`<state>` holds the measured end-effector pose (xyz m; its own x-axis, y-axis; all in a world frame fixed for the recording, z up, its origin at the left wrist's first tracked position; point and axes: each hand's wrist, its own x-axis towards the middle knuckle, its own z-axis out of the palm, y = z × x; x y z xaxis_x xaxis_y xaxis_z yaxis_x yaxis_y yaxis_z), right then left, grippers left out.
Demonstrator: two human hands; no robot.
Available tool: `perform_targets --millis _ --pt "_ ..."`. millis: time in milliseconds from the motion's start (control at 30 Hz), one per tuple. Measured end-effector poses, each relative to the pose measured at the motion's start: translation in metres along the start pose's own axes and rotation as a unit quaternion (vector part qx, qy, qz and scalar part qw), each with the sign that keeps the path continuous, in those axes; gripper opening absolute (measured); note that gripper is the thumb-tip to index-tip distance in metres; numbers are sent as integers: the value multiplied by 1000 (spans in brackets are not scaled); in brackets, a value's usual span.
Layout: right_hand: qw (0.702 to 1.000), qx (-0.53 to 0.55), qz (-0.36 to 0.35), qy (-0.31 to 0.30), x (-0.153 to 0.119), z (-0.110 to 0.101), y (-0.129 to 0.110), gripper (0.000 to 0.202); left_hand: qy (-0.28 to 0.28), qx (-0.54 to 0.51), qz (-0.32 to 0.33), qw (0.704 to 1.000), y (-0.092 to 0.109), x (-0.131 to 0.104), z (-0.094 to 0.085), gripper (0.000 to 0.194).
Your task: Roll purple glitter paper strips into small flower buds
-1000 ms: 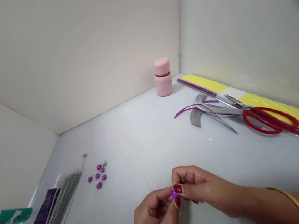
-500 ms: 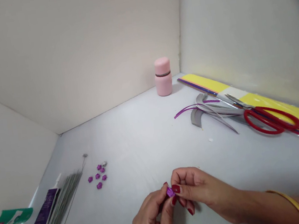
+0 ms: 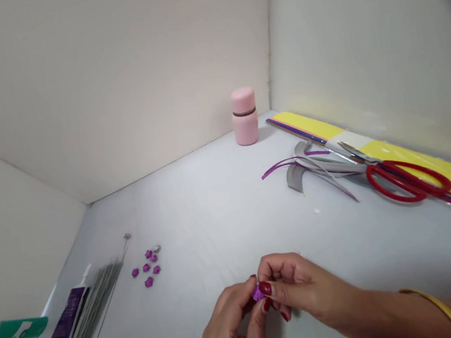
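Note:
Between the fingertips of both hands is a small shiny purple paper star (image 3: 258, 294), partly covered by the fingers. My left hand (image 3: 236, 325) pinches it from the left, thumb below and forefinger above. From the right, my right hand (image 3: 291, 286) presses its thumb and forefinger on the star's edge, its other fingers curled. Several purple stars (image 3: 146, 268) lie in a loose group on the table to the left, with a silver star (image 3: 156, 249) beside them.
At left lie a bundle of thin wires (image 3: 90, 325) and a purple-and-white tube (image 3: 63, 331). A pink flask (image 3: 245, 116) stands at the back. Red-handled scissors (image 3: 407, 180), grey and purple strips (image 3: 295, 178) and a yellow pack of paper (image 3: 414, 160) lie at right.
Both hands have shifted slightly, the left one a little to the right. The purple star sits slightly lower and is turned a little between the fingers.

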<state>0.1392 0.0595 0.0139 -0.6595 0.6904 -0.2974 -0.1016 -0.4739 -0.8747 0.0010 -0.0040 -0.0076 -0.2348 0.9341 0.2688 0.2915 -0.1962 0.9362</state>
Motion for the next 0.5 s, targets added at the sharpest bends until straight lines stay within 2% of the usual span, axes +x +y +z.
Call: perform_targets --millis 67,300,367,500 --pt "1000 -20 -9 0 0 0 0 34 -14 24 -2 1000 2 1 -1 20" --pt "999 -42 -32 6 -3 0 2 33 -12 38 2 999 2 0 -2 22" --pt "1000 3 -14 0 -2 -1 2 29 -7 31 -4 999 3 0 -2 21" --pt "990 118 69 -21 0 -2 1 19 1 8 -18 1000 5 0 -1 20"
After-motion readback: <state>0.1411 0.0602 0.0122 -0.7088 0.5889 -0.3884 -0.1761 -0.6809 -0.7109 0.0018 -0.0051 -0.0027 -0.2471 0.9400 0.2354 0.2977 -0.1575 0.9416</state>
